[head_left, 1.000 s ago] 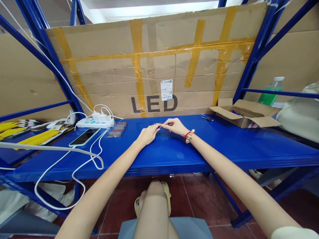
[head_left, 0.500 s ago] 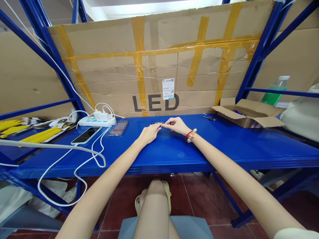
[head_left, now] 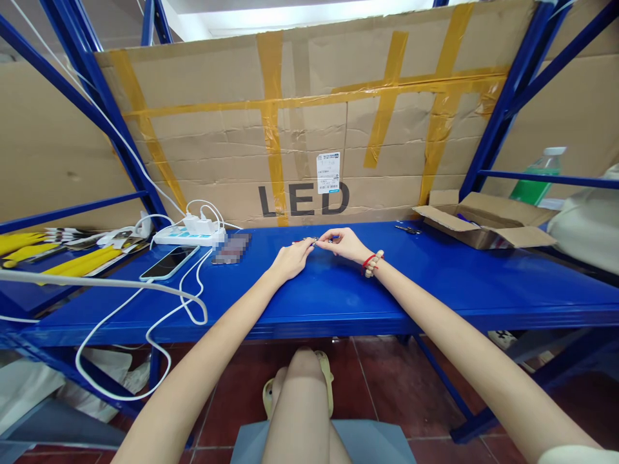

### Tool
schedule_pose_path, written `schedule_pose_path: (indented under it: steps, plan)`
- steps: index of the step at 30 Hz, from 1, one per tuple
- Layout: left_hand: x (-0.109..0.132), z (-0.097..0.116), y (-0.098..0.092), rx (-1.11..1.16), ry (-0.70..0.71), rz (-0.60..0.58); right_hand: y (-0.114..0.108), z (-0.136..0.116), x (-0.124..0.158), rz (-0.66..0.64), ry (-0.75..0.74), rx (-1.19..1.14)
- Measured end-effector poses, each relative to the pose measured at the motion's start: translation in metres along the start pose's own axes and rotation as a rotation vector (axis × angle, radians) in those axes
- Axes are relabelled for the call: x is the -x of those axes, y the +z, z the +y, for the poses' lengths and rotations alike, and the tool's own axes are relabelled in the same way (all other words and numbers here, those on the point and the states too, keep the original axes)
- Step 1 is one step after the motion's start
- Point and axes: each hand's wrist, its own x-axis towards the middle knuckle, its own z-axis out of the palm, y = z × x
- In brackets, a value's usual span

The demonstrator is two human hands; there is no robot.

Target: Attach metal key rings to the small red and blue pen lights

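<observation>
Hardly anything has moved since the earlier frame: both hands stay together at the middle of the blue counter (head_left: 435, 283), fingertips meeting. The left hand (head_left: 289, 261) and right hand (head_left: 344, 243) pinch a small slim object (head_left: 313, 240) between them, too small to identify. A phone (head_left: 169, 263) lies at 9 o'clock of the hands, beside the white power strip (head_left: 186, 234). An open cardboard box (head_left: 483, 222) sits at 3 o'clock.

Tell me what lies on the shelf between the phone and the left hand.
In the head view, a blurred flat item lies between the phone and the left hand; otherwise bare blue shelf.
</observation>
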Motion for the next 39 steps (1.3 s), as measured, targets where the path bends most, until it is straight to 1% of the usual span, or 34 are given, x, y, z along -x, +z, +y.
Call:
schedule_pose_path:
  steps: [7, 16, 24, 35, 39]
  plan:
    - [0.0, -0.002, 0.003, -0.021, 0.01, 0.008, 0.001, 0.007, -0.002, -0.007, -0.015, -0.009]
    - [0.001, 0.0, 0.0, -0.044, 0.019, 0.003, 0.0, 0.007, -0.001, -0.001, -0.011, 0.009]
    - [0.001, 0.0, -0.001, -0.056, -0.015, -0.014, 0.001, 0.009, -0.003, -0.012, -0.032, -0.03]
    - [-0.002, -0.003, 0.002, -0.057, -0.035, -0.067, -0.001, 0.012, -0.004, -0.019, -0.121, 0.04]
    - [-0.003, -0.004, 0.003, -0.045, -0.029, -0.066, -0.001, 0.013, -0.005, -0.009, -0.143, 0.048]
